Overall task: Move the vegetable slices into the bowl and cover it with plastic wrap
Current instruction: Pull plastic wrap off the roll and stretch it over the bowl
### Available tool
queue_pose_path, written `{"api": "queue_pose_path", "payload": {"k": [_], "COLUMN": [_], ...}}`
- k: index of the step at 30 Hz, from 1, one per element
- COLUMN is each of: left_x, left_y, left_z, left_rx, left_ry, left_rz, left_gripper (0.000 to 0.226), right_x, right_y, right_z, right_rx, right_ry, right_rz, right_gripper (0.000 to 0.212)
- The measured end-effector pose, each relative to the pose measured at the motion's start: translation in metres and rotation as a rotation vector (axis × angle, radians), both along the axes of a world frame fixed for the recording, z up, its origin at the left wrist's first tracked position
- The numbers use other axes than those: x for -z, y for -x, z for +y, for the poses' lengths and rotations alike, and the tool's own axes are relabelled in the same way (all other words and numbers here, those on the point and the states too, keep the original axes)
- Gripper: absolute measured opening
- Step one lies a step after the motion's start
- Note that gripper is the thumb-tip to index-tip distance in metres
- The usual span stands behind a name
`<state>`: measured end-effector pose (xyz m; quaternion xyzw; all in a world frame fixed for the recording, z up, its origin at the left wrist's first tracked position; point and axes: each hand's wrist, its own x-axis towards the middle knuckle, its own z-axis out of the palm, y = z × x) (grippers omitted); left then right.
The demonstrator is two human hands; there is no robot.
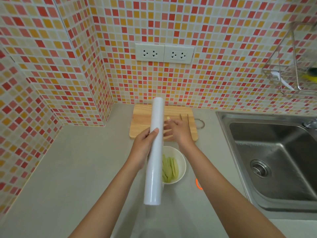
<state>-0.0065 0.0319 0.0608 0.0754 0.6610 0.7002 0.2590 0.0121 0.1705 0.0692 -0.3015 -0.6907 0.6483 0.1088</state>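
A long, smooth white roll of plastic wrap [155,152] is gripped about its middle by the left hand [143,148], fingers curled round it, and is held above the grey counter [77,169], hiding the left part of the round white bowl [181,166]. Pale green, elongated vegetable slices [169,169] are heaped in that bowl. The right hand [178,129] is spread, fingers blurred, against the roll over the wooden cutting board [142,117], with a steel sink [274,160] to the right.
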Motion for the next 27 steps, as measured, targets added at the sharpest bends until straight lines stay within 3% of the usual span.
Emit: {"api": "queue_pose_path", "payload": {"k": [9,14,19,23,27], "left_x": [-0.013,-0.012,-0.014,-0.017,-0.019], "left_y": [0.043,0.050,0.052,0.052,0.052], "left_z": [0.017,0.023,0.025,0.024,0.021], "left_rx": [-0.145,-0.157,-0.174,-0.166,-0.183], "left_ry": [0.125,0.138,0.152,0.127,0.084], "left_rz": [0.069,0.062,0.089,0.089,0.067], "left_gripper": [0.042,0.050,0.048,0.044,0.036], "right_x": [0.033,0.032,0.033,0.036,0.038], "right_y": [-0.070,-0.079,-0.079,-0.078,-0.080], "right_z": [-0.054,-0.060,-0.058,-0.059,-0.062], "right_rx": [-0.110,-0.101,-0.209,-0.176,-0.079], "right_ry": [-0.215,-0.220,-0.312,-0.452,-0.318], "right_rz": [-0.094,0.040,0.088,0.104,0.129], "right_gripper": [0.059,0.051,0.040,0.039,0.039]}}
